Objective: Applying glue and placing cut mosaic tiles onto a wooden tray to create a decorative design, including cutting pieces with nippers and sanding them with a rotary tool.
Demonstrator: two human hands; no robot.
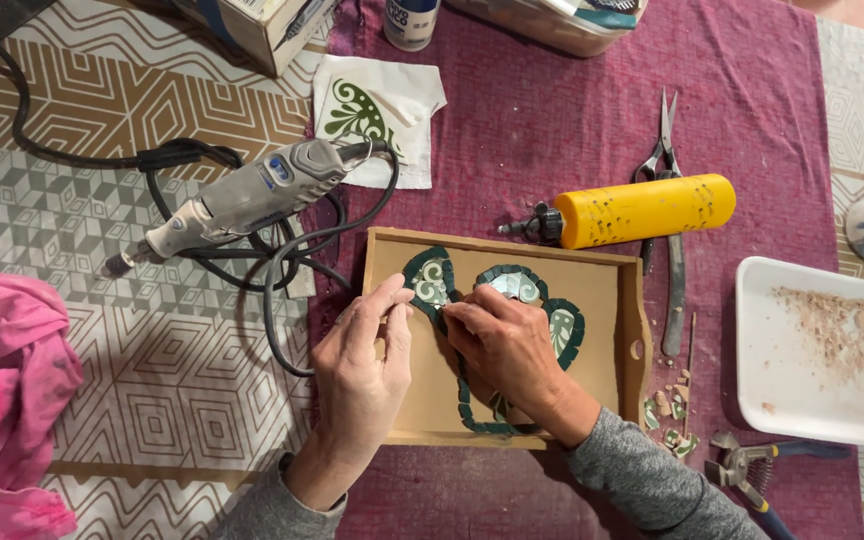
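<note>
Centrally: shallow wooden tray holding a green-and-white tile mosaic, right hand fingertips pressed together on a small tile at its upper middle, left hand just leftward, thumb and fingers pinched, contents indiscernible.

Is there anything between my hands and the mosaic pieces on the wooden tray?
Nothing visible. The right hand rests directly on the mosaic in the wooden tray, fingertips at a tile piece near the upper middle. The left hand lies over the tray's left edge, fingers beside the mosaic's left lobe. The rotary tool and yellow bottle lie outside the tray.
</note>
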